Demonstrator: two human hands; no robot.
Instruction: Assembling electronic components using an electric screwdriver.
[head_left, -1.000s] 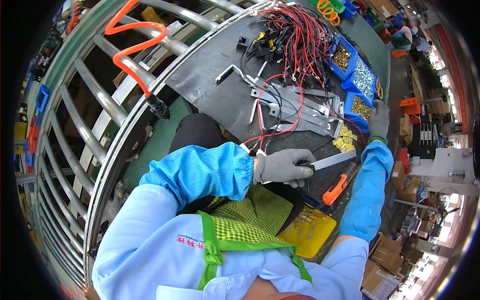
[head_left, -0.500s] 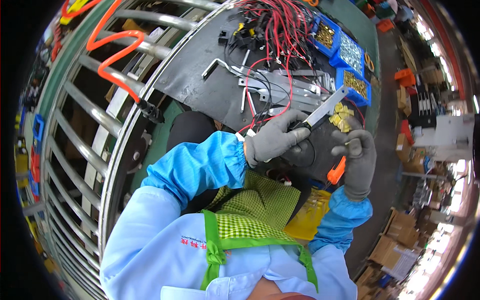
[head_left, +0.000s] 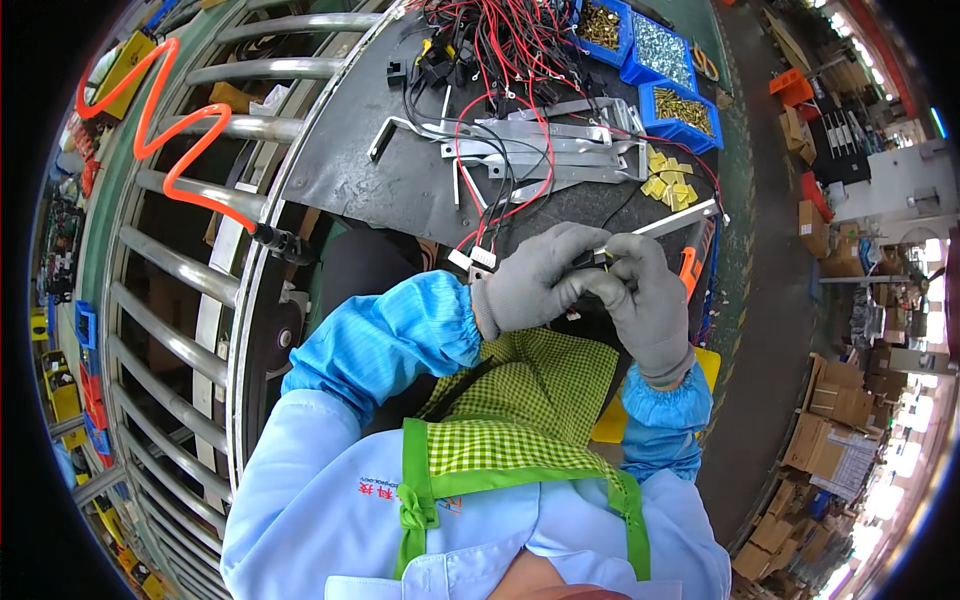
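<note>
My left hand (head_left: 545, 280), in a grey glove, is closed around a flat metal bracket (head_left: 680, 217) with a small black part (head_left: 592, 258) on it. The bracket's far end sticks out to the upper right, beyond both hands. My right hand (head_left: 645, 300), also gloved, meets the left with thumb and fingers pinched at the black part; what lies between those fingertips is hidden. White connectors (head_left: 483, 257) on red and black wires hang beside my left wrist. Past the fingers, yellow pieces (head_left: 668, 180) lie in a small pile on the dark bench.
Metal brackets (head_left: 545, 155) lie stacked across the bench, with a bundle of red and black wires (head_left: 500, 45) behind. Blue bins (head_left: 683, 140) of small fasteners line the right edge. An orange-handled tool (head_left: 688, 270) lies right of my hands. An orange coiled hose (head_left: 205, 190) hangs at left.
My right hand has come left and in to meet the left hand at the black part. The bracket has swung lower and flatter, and the head view has shifted.
</note>
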